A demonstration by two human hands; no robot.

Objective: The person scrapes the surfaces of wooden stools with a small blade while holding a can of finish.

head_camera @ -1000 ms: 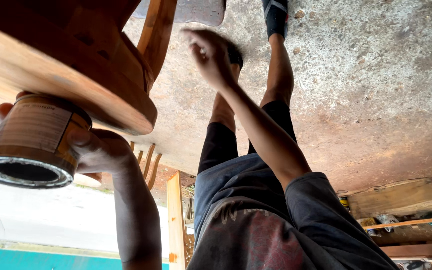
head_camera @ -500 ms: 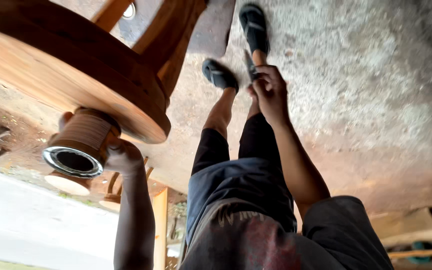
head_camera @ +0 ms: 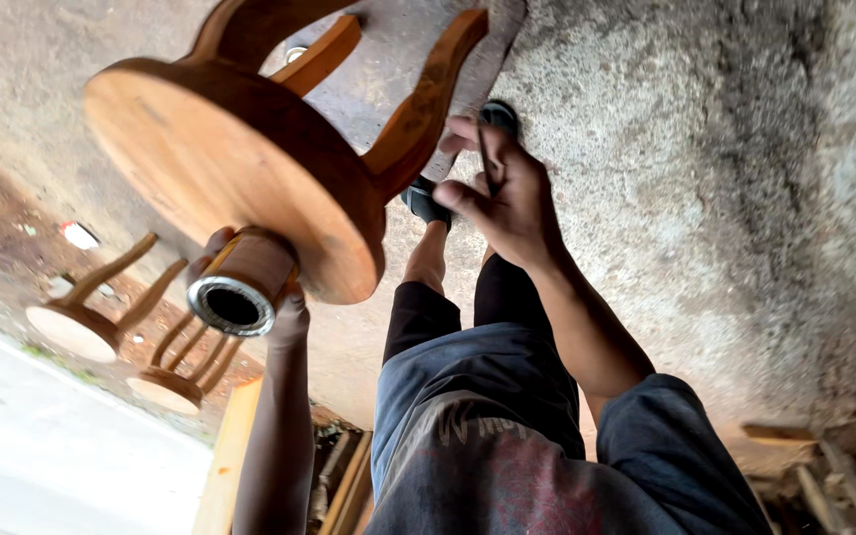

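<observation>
Head view, camera inverted. The left hand (head_camera: 284, 297) is closed around a cylindrical can (head_camera: 242, 282) with a brown wrapped body and a metal rim, its open mouth turned toward the camera; the fingers wrap the far side of the can, and the can sits just against the edge of the round seat of a wooden stool (head_camera: 240, 168). The right hand (head_camera: 507, 193) is raised over the concrete floor (head_camera: 705, 198), fingers bent and pinched on a thin dark stick-like tool (head_camera: 485, 159), too slim and blurred to identify further. The stool is reddish brown, tilted, its seat facing the camera and its curved legs (head_camera: 423, 99) running away toward the floor; the right hand lies just beside one of these legs. Between the two forearms show the person's dark shorts (head_camera: 478, 396) and both shins, ending in dark sandals (head_camera: 426, 203) on the floor. Farther out on the left side, two unfinished pale stools (head_camera: 101, 307) stand on reddish dirt. Wooden planks (head_camera: 225, 456) lie near the left forearm, and scrap wood (head_camera: 804, 466) lies at the right edge.
</observation>
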